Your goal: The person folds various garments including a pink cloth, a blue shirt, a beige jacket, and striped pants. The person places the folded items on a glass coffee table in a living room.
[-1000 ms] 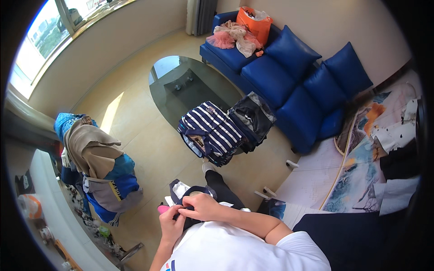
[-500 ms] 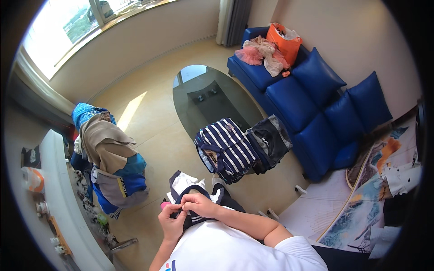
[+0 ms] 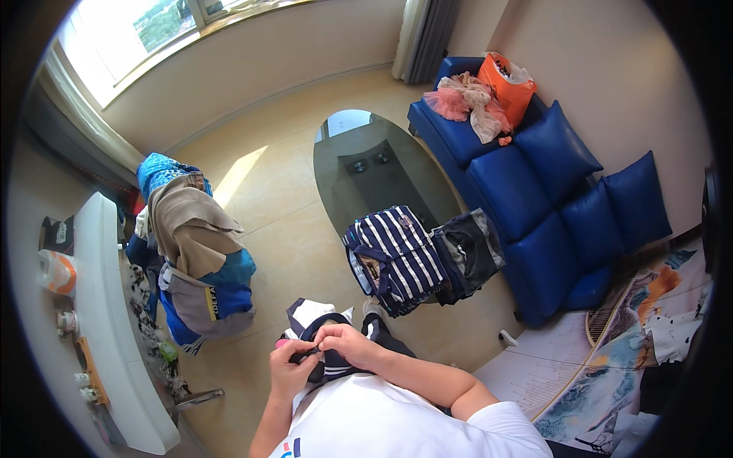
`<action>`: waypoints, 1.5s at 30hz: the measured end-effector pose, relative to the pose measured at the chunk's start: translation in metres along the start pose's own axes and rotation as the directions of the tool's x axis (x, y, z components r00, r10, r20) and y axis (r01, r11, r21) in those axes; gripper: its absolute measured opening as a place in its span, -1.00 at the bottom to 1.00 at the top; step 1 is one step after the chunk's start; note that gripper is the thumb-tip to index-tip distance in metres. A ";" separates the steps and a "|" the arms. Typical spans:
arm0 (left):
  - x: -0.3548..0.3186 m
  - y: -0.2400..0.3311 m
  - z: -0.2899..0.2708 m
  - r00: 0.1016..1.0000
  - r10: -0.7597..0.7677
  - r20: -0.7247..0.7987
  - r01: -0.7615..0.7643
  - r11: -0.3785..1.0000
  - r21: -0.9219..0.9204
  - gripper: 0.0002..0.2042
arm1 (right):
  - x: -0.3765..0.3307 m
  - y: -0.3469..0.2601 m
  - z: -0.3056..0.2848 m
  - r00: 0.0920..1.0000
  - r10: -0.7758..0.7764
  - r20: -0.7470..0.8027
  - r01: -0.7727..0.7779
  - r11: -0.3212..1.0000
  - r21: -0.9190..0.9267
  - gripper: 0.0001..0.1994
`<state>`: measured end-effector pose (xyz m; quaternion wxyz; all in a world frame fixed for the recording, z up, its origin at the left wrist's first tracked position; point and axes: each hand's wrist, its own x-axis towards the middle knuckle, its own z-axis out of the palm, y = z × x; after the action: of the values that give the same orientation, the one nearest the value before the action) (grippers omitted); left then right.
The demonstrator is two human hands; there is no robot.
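A navy and white garment with white stripes hangs in front of my white shirt, close to my body. My left hand is closed at its left side, thumb and fingers pinching a dark edge of the cloth. Right beside it, my right hand is also closed, its fingertips meeting the left ones on the same dark fabric. A small pink patch shows beside the left fingers; I cannot make out what it belongs to. Much of the garment is hidden behind both hands.
Ahead, folded striped clothes and dark folded clothes sit on an oval glass table. A blue sofa bears an orange bag. At left, a clothes heap lies near a white cabinet.
The room has shifted to the right in the picture as my head turned slightly. My fingertips have moved on the cloth, and a dark edge now shows between them.
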<state>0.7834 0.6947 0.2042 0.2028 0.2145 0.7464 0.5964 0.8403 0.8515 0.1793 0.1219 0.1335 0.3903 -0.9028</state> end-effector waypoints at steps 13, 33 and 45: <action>0.000 -0.003 0.003 0.984 -0.127 0.127 0.139 0.986 -0.088 -0.86 | -0.024 -0.010 -0.002 0.984 -0.039 -0.173 0.054 0.995 0.080 -0.88; 0.006 0.030 -0.006 0.928 0.062 0.367 -0.158 0.958 0.238 -0.84 | -0.051 -0.041 0.019 0.846 -0.449 0.288 0.443 0.290 -0.849 -0.67; -0.004 0.028 -0.019 0.904 -0.110 0.413 0.002 0.967 0.254 -0.84 | -0.054 -0.028 0.015 0.905 -0.342 0.254 0.384 0.395 -0.835 -0.78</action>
<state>0.7786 0.6826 0.2354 0.3489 0.3405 0.7589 0.4318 0.8791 0.8653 0.2264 -0.0190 -0.0535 0.8085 -0.5858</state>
